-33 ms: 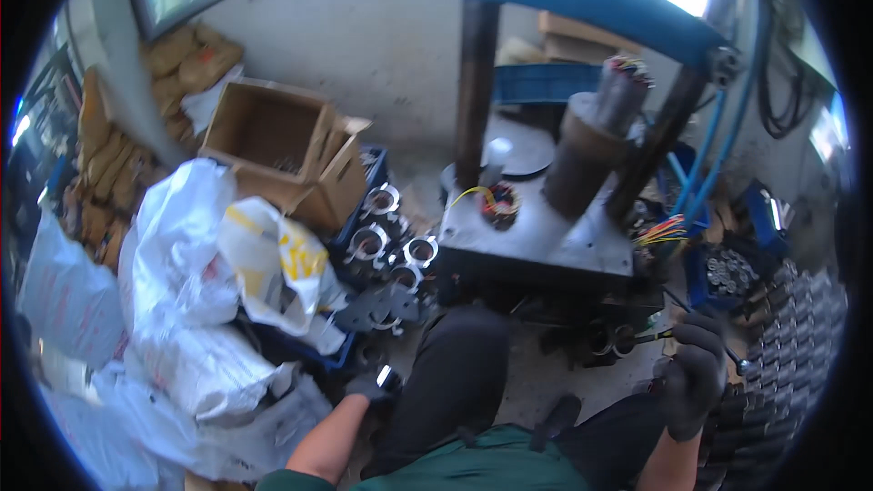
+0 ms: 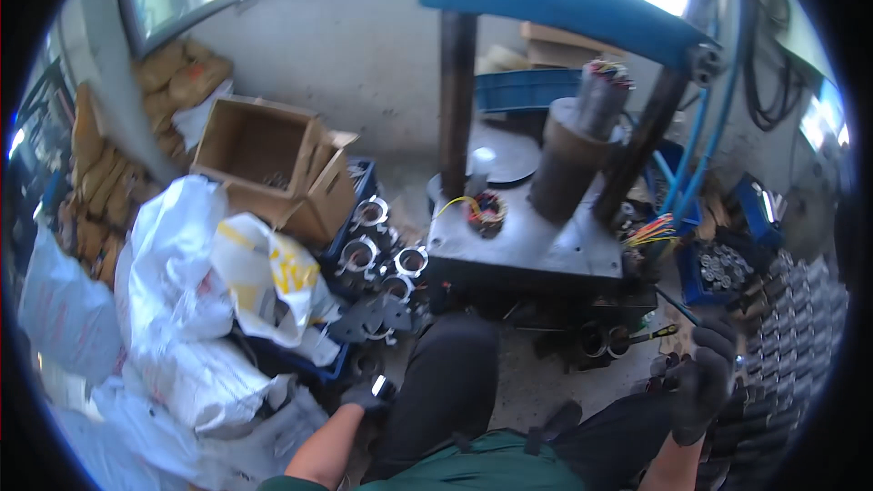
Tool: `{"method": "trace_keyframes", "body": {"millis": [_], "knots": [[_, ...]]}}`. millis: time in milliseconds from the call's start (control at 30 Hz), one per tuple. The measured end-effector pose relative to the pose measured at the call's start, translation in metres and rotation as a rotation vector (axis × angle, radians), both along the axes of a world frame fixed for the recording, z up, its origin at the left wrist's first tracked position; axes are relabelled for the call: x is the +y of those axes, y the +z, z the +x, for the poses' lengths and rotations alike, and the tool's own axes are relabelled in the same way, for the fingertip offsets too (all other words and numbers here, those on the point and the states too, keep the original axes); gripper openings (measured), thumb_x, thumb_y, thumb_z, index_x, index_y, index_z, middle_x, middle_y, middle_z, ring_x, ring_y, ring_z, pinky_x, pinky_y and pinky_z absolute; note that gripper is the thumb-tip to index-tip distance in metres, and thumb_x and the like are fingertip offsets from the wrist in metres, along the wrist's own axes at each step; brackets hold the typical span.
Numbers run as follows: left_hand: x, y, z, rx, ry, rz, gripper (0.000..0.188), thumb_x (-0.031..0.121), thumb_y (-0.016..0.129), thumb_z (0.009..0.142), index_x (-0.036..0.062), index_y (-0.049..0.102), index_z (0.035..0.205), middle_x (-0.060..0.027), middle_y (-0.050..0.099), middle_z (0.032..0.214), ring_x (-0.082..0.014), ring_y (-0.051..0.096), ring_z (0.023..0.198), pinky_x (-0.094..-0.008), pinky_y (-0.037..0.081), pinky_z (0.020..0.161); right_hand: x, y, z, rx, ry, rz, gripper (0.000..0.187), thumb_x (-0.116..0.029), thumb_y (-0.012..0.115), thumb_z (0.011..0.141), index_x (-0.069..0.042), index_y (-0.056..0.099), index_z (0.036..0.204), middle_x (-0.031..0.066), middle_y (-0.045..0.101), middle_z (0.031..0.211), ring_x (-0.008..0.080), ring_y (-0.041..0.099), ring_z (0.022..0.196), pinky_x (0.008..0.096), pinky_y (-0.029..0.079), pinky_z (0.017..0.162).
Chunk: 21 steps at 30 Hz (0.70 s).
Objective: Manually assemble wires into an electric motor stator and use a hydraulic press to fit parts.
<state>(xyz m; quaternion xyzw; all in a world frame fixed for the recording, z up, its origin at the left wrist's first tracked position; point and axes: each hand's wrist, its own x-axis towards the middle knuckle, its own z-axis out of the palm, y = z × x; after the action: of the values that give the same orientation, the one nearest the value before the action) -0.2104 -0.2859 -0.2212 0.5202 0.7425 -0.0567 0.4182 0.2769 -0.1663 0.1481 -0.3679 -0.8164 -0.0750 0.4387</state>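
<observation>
My left hand (image 2: 365,395), in a dark glove, is low beside my left knee. Its fingers are closed on a small shiny metal piece (image 2: 382,387) whose exact kind I cannot make out. On the right, my gloved right hand (image 2: 703,384) has its fingers curled over a thin lever (image 2: 678,305), whose round knob (image 2: 738,362) shows past the hand. Left of that hand, a screwdriver (image 2: 653,335) with a yellow and black handle lies by dark round metal parts (image 2: 596,340). Ahead stands a press with a steel table (image 2: 518,250), holding a wound stator (image 2: 486,210).
A blue crossbeam (image 2: 564,9) spans the press posts above a thick cylinder (image 2: 564,164). Ring-shaped metal housings (image 2: 411,261), white sacks (image 2: 177,264) and an open carton (image 2: 250,145) stand left. Stacked metal parts (image 2: 791,327) and a blue bin (image 2: 723,273) are right.
The view has shifted a little, so the press and cartons sit lower and farther left. My right hand is slightly farther from the screwdriver, whose handle now shows whole. My left hand keeps its metal piece.
</observation>
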Motion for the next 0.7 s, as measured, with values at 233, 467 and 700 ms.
{"method": "trace_keyframes", "body": {"millis": [233,467,700], "knots": [[-0.003,-0.012,-0.014,-0.212,0.639,-0.054,0.117,0.055,0.09,0.066,0.0006,0.036,0.155,-0.0221,0.065,0.133,-0.0324,0.069,0.118,-0.0445,0.057,0.097,-0.01,-0.082,0.142,0.13,-0.641,-0.078,0.031,-0.005,0.054,0.1,-0.002,0.055,0.131,0.0197,0.054,0.138,0.0346,0.059,0.12,0.0441,0.048,0.104],[0.032,0.086,-0.037,-1.43,0.993,0.578,0.095,0.045,0.087,0.071,0.0074,0.046,0.147,-0.0168,0.062,0.133,-0.0385,0.061,0.122,-0.0556,0.048,0.107,0.078,-0.066,0.133,0.694,-0.348,-0.146,0.038,-0.01,0.048,0.109,-0.005,0.044,0.147,0.0168,0.056,0.131,0.0238,0.061,0.115,0.0359,0.054,0.096],[0.176,0.223,0.025,-1.671,0.596,0.823,0.093,0.046,0.081,0.082,0.0062,0.038,0.153,-0.0165,0.052,0.147,-0.0362,0.052,0.137,-0.0567,0.043,0.114,0.196,-0.018,0.131,0.619,-0.519,0.163,0.054,-0.007,0.051,0.106,-0.01,0.034,0.157,0.0168,0.059,0.12,0.0247,0.063,0.105,0.038,0.054,0.089]]}}
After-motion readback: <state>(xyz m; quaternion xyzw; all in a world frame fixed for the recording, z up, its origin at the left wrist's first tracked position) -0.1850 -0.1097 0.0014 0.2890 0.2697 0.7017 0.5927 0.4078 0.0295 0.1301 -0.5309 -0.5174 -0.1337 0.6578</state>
